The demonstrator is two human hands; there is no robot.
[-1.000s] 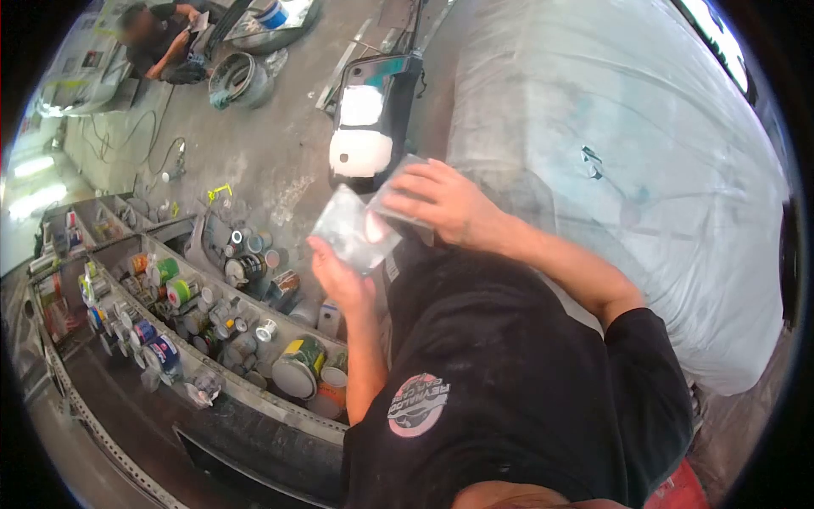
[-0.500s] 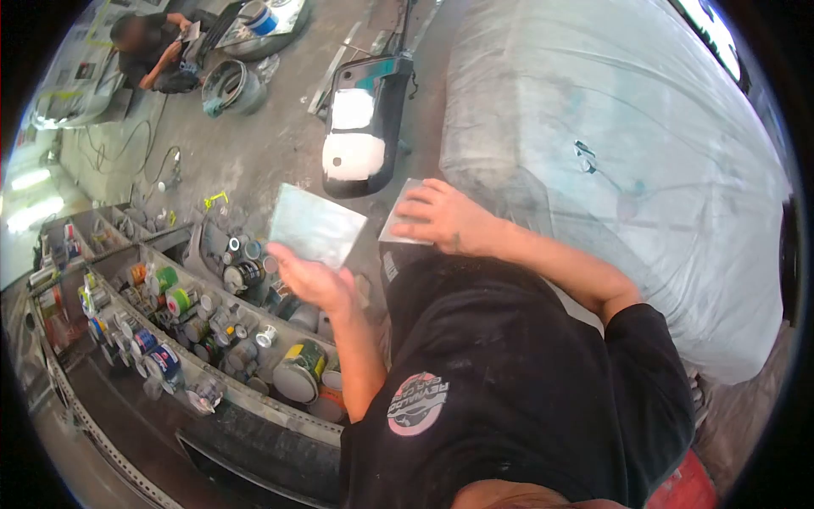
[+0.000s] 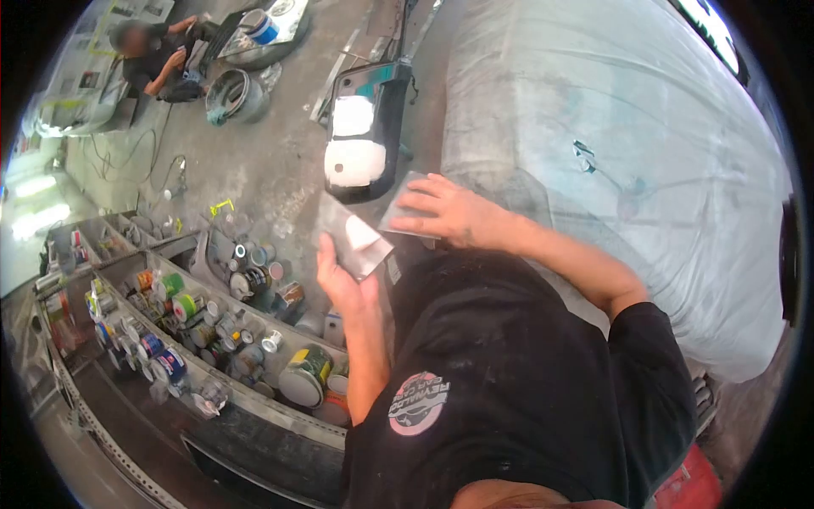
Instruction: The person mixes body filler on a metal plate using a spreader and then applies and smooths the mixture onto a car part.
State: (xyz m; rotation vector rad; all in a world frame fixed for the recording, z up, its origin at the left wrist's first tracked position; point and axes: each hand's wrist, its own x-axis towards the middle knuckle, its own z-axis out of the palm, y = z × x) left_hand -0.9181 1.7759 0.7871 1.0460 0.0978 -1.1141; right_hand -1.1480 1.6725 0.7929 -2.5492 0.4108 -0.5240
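Hands apart, left hand (image 3: 348, 284) gripping 1 greyish sheet (image 3: 341, 225) by its lower edge, right hand (image 3: 454, 216) clasping the other sheet (image 3: 404, 222) just beside.

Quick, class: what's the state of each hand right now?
Left hand: holding a thin sheet.
Right hand: holding another sheet, fingers across it.

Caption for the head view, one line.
Left hand holds a flat sheet, right hand a second sheet; white-patched panel beyond.
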